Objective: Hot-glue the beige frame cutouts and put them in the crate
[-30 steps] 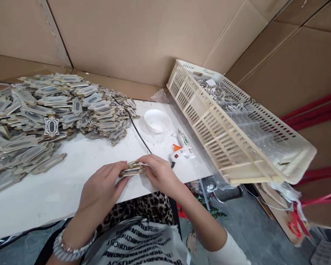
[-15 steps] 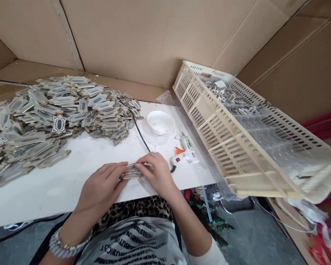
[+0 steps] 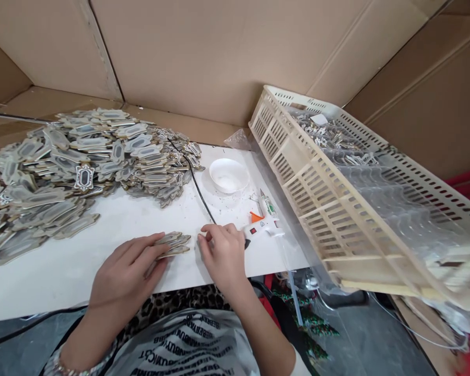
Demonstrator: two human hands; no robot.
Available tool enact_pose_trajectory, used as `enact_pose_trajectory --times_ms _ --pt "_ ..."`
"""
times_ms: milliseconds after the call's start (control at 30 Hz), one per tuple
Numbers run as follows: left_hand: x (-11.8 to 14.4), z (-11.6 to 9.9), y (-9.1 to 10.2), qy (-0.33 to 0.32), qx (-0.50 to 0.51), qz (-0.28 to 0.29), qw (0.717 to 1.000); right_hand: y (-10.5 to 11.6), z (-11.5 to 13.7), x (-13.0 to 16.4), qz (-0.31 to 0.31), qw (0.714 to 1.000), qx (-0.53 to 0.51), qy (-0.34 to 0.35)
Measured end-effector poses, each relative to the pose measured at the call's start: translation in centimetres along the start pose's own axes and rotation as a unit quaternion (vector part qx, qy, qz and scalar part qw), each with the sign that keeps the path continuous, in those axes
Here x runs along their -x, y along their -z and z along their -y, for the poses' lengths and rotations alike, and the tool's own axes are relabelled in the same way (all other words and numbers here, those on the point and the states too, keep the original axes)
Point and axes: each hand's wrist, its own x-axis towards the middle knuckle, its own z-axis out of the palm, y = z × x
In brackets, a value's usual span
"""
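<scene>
Your left hand [image 3: 127, 274] lies flat near the front edge of the white worktop [image 3: 102, 230], fingers spread loose and resting on the near end of a small fanned stack of plaques [image 3: 171, 244]; no clamp, just a press from above. That stack runs its long axis left to right, tilted slightly up toward the right, and its free end points at your right hand [image 3: 221, 250], which sits just beside it with a narrow gap of bare worktop between. Your right grip looks drawn together, thumb and forefinger tips pinched; whether something tiny sits between them I cannot tell. Just past that hand lies the glue gun [image 3: 263, 225], its black cord [image 3: 198, 185] running back. Farther out is the white bowl [image 3: 228, 175], the big pile of plaques [image 3: 62, 172] to the left, and the slatted crate [image 3: 360, 193] to the right.
</scene>
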Motion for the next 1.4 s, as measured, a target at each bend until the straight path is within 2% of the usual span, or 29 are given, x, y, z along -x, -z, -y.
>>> enact_pose_trajectory --times_ms 167,233,333,433,600,700,800,1000,1267,1400 --pt "0.1 0.0 0.0 0.003 0.008 0.004 1.0 0.1 -0.1 0.5 -0.033 0.998 0.041 0.036" --pt "0.0 0.0 0.0 -0.009 0.011 0.004 1.0 0.5 0.1 0.9 -0.04 0.997 -0.006 0.068" --pt "-0.2 -0.1 0.0 -0.016 0.013 0.005 1.0 1.0 0.5 1.6 -0.013 0.988 -0.072 0.135" --pt "-0.2 -0.1 0.1 -0.026 0.026 0.009 0.999 1.0 0.5 2.0 0.006 0.982 -0.04 0.187" --pt "0.6 0.6 0.8 -0.011 0.057 0.033 0.998 0.3 0.0 1.9 -0.024 0.968 0.011 0.251" --pt "1.1 1.1 1.3 0.01 0.07 0.041 0.997 0.3 -0.3 1.7 -0.034 0.966 -0.002 0.257" --pt "1.2 1.2 1.6 0.011 0.076 0.057 0.995 0.3 -0.3 1.7 -0.008 0.969 -0.009 0.247" --pt "0.9 0.9 1.6 -0.034 0.075 0.046 0.996 0.3 -0.2 1.6 0.018 0.967 -0.01 0.254" --pt "0.8 0.6 1.3 -0.043 0.084 0.074 0.993 3.0 -1.5 1.6 0.135 0.955 -0.016 0.264" --pt "0.4 0.1 1.2 -0.036 0.118 0.091 0.988 3.6 -1.7 1.6 0.139 0.952 -0.02 0.273"
